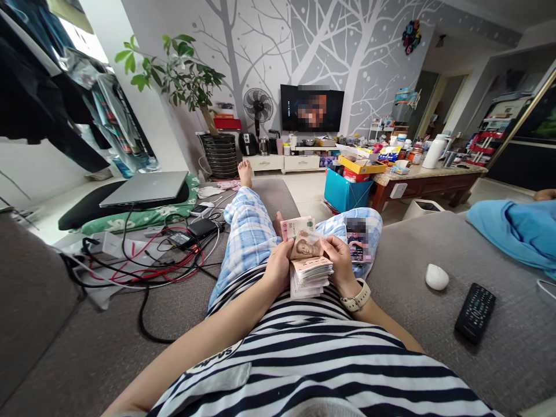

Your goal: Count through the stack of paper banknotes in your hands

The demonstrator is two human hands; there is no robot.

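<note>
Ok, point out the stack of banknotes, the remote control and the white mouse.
stack of banknotes (309,272), head view, edge of the stack.
remote control (475,311), head view, its keypad.
white mouse (436,277), head view, its top.

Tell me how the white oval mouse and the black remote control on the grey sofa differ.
The white oval mouse is rounded, smooth and pale; the black remote control is long, flat and dark. The remote's face is covered with rows of small buttons, while none can be made out on the mouse. The mouse lies farther from the camera than the remote. Both rest untouched on the grey sofa, on the person's right side.
</note>
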